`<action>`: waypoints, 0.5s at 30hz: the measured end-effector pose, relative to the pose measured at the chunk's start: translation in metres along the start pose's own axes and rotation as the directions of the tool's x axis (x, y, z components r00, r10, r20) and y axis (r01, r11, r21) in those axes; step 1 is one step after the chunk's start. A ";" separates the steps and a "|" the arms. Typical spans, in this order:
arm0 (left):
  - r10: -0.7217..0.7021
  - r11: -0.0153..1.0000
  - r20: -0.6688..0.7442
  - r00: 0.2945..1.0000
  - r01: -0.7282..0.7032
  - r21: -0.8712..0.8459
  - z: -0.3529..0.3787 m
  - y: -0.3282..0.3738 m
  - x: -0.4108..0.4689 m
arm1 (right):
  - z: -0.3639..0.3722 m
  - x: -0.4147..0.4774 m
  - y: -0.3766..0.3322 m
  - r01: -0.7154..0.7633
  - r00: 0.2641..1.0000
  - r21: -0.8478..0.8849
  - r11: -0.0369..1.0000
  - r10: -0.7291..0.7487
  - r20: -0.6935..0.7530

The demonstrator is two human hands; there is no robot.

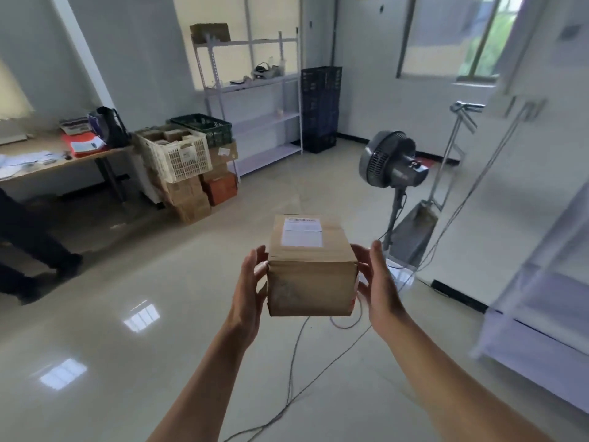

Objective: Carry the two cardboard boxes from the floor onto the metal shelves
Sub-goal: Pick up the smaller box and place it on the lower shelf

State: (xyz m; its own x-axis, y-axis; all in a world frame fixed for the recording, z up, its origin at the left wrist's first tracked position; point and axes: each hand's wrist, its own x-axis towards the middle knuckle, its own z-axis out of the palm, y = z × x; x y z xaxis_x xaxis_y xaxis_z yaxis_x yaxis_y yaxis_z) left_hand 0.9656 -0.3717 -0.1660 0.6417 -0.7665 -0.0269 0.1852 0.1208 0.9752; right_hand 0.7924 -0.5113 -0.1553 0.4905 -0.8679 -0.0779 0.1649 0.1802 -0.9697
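I hold a small brown cardboard box [310,275] with a white label on top, in mid-air above the floor at the centre of the view. My left hand [251,282] presses its left side and my right hand [376,282] presses its right side. A white metal shelf unit [255,100] stands against the far wall, with a cardboard box [210,32] on its top level and small items on the level below. Part of another white shelf unit [541,298] shows at the right edge.
A standing fan [390,161] is ahead on the right, with cables [293,362] trailing across the floor. Crates and stacked cartons [188,167] sit left of the far shelves beside a desk [54,161]. Dark stacked crates [320,106] fill the corner. A person's legs [28,244] are at the left.
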 end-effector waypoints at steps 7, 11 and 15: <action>-0.056 0.998 0.265 0.963 0.046 0.042 0.077 -0.015 0.009 | -0.073 -0.030 -0.021 0.058 0.977 -0.020 0.998 -0.061 -0.204; -0.089 0.995 0.388 0.917 0.066 0.073 0.133 -0.027 0.003 | -0.123 -0.052 -0.030 0.100 0.938 0.015 0.995 -0.090 -0.335; -0.102 0.992 0.542 0.834 0.046 0.116 0.190 -0.038 -0.010 | -0.179 -0.072 -0.035 0.132 0.901 0.055 0.990 -0.097 -0.423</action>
State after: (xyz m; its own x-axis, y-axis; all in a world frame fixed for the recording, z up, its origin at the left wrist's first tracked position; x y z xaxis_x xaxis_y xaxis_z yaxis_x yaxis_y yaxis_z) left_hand 0.8111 -0.4885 -0.1614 0.1132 -0.9936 -0.0033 0.1273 0.0112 0.9918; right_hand 0.5985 -0.5378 -0.1570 0.0636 -0.9952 -0.0740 0.2749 0.0888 -0.9574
